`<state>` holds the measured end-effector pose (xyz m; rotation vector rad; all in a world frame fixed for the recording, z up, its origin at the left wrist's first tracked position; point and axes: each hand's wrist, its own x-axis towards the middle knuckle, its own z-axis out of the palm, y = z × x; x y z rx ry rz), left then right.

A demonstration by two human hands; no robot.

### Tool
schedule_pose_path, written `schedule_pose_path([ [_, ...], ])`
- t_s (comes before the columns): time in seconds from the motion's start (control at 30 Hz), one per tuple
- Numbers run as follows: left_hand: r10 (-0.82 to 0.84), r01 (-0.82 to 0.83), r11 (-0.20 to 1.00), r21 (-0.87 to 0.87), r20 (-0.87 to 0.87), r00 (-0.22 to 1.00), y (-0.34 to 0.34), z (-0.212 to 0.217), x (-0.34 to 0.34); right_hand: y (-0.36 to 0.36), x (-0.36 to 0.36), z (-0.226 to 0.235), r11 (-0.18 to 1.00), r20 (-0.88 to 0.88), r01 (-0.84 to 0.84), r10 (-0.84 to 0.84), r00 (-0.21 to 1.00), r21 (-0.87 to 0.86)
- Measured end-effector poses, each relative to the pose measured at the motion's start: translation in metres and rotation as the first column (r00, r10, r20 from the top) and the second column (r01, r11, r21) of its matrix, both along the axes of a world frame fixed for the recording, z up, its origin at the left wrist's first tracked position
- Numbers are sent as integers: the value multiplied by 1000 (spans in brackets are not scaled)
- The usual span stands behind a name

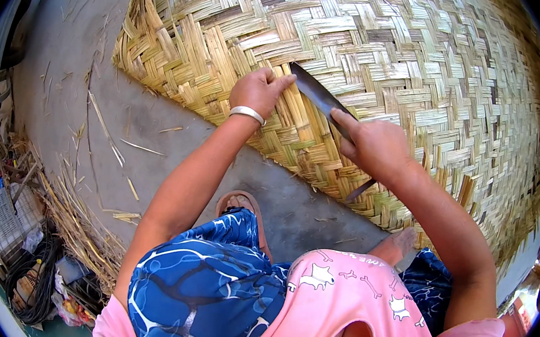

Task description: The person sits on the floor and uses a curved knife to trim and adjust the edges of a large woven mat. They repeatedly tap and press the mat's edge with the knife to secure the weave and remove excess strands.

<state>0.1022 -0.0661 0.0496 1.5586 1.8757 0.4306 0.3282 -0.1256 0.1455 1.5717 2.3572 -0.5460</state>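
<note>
A large mat (393, 56) woven from flat yellow-green strips lies in front of me, its near edge running slantwise from upper left to lower right. My right hand (377, 147) grips a dark-bladed knife (320, 95) by its handle, the blade pointing up and left over the weave. Close to the blade's tip, my left hand (261, 92), with a silver bangle on its wrist, pinches at a strip near the mat's border. Its thumb and fingers are pressed together; most of the strip beneath them is hidden. Loose strip ends (166, 29) stick up at the mat's left corner.
Grey concrete floor (173, 152) carries scattered strip scraps. Dry stalks (74, 214) are heaped at the left, beside a clutter of coiled black cable (37, 282) and a white grid-like panel (11, 220). My sandalled foot (246, 209) stands just below the mat's edge.
</note>
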Motion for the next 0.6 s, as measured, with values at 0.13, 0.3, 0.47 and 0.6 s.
schedule_pose_path([
  [0.13,19,-23,998,-57,-66,998,8,-2,0,10,1,-10,999,-25,-23,24,999,48],
  [0.3,2,2,999,43,-93,996,6,-6,2,11,2,-2,1000,10,-13,13,1000,11],
  [0.47,-20,13,999,-52,-137,990,6,2,3,-23,49,39,992,19,-16,18,1000,-124],
  [0.6,41,-43,998,38,57,998,4,-8,-5,-34,78,83,979,-25,125,-131,991,-159],
])
